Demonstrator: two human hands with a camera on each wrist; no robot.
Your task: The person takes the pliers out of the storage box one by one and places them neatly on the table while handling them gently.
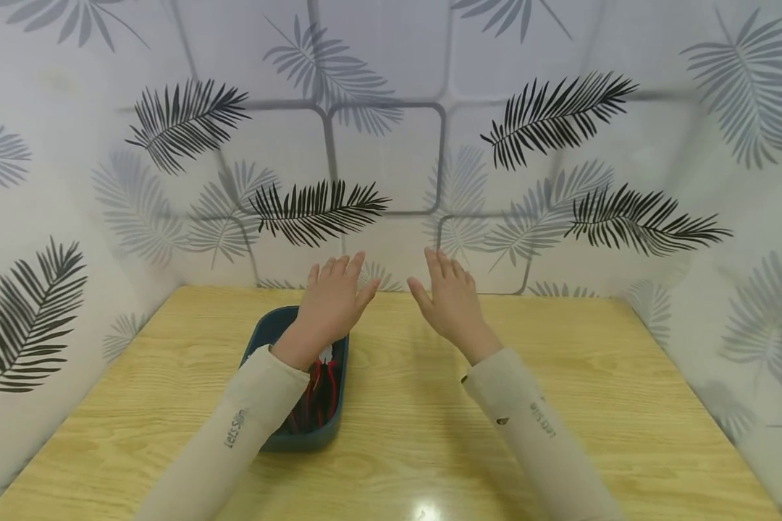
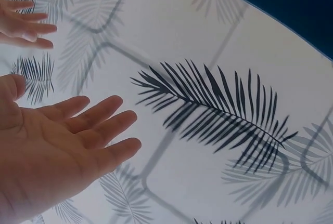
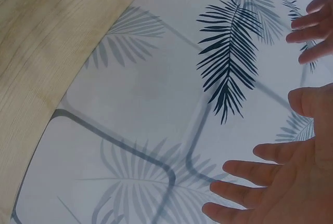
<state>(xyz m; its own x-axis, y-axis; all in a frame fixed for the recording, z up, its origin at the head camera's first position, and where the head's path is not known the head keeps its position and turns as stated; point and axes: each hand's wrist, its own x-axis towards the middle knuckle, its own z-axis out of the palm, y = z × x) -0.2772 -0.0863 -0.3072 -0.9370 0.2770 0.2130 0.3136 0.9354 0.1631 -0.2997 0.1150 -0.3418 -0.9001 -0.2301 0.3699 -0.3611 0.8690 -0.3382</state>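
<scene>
In the head view my left hand (image 1: 331, 302) hovers above the far part of a dark blue bin (image 1: 306, 440), fingers extended and thumb spread. Inside the bin lie tools with red-and-black handles (image 1: 329, 394), partly hidden by my left forearm and sleeve; their kind is not clear. My right hand (image 1: 455, 307) is raised over the table to the right of the bin, its fingers also straight. Both wrist views show bare palms, the left hand (image 2: 67, 151) and the right hand (image 3: 286, 182), with nothing in them.
A light wood-grain table (image 1: 580, 405) spans the space before me. White walls with feather-like leaf prints (image 1: 560, 119) enclose its back and sides. The bin's blue wall (image 2: 291, 8) cuts across the upper right corner of the left wrist view.
</scene>
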